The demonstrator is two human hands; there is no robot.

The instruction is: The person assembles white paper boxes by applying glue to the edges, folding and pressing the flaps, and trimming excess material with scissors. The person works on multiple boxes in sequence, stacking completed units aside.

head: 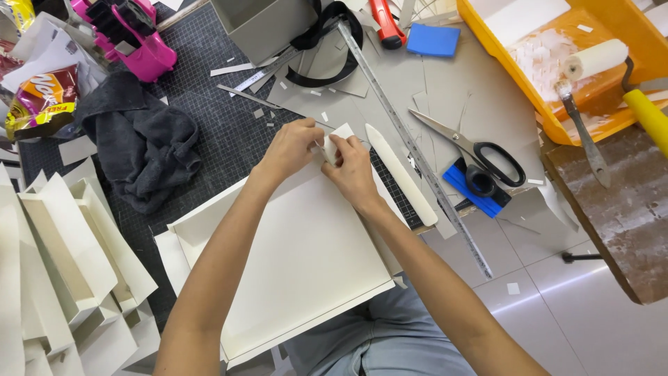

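Both bare forearms rise from the bottom edge toward the centre, and beneath them lies a shallow white paper-covered box tray [306, 271], tilted, its far corner at about twelve o'clock from its middle. At that corner the left hand [292, 147] and the right hand [353, 170] meet. The left hand's fingers are pinched narrow on the corner flap of white paper [339, 134]; the right hand is curled close, thumb and forefinger pressing the same flap, so both hold the paper against the tray's wall.

Just at three o'clock from the right hand a white bone folder [400, 174] lies on the dark cutting mat [223, 132]. Beyond it runs a long steel ruler [417, 153], slanting from twelve toward five o'clock. Further at three o'clock sit black-handled scissors [473, 147] over a blue block. At one o'clock, well apart, an orange tray [550, 122] holds a white paint roller [595, 59]. At nine o'clock a dark grey cloth [142, 143] is crumpled, and at seven o'clock stand stacked white box shells [69, 257].
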